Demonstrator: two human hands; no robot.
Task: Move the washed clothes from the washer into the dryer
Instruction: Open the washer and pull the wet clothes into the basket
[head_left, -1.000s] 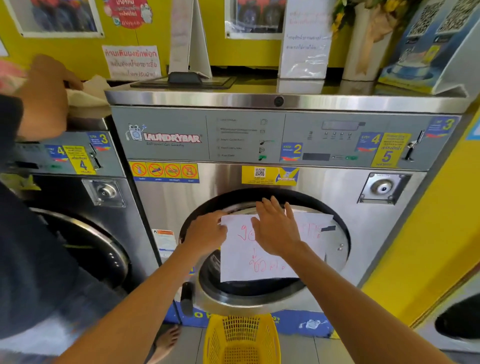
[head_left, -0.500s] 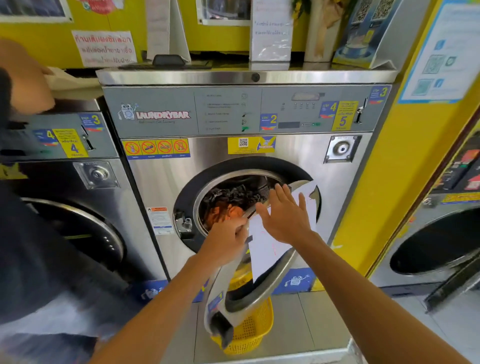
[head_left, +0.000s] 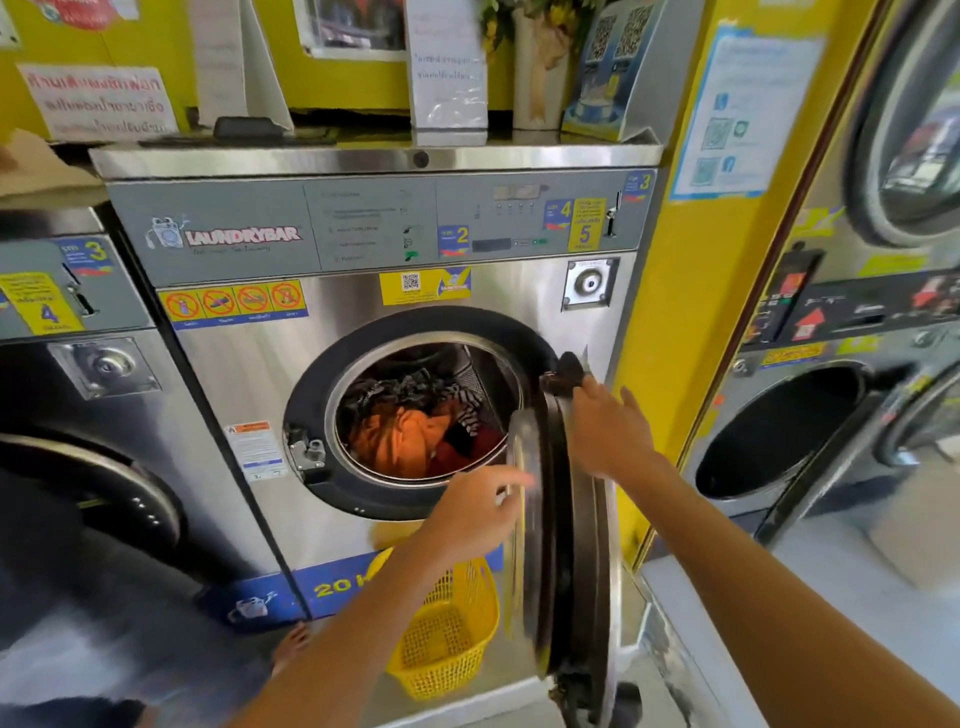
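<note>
The steel washer (head_left: 363, 322) stands with its round door (head_left: 550, 519) swung out to the right, seen edge-on. Inside the drum lie washed clothes (head_left: 415, 431): orange, red and black-and-white striped pieces. My right hand (head_left: 608, 431) rests on the door's outer side near the top, fingers curled over its rim. My left hand (head_left: 478, 509) hovers at the door's inner edge below the drum opening, fingers stretched out and blurred, holding nothing. To the right is a dryer (head_left: 779, 431), its dark drum open and empty.
A yellow plastic basket (head_left: 447, 639) sits on the floor under the open door. Another person in dark clothes (head_left: 78, 597) stands close on the left, a bare foot (head_left: 293, 644) by the washer's base. A raised step (head_left: 691, 597) runs below the dryers.
The washer door went from closed to fully swung out right, exposing the clothes. My hands followed it; the paper sheet on its face is now out of sight. The view shifted right.
</note>
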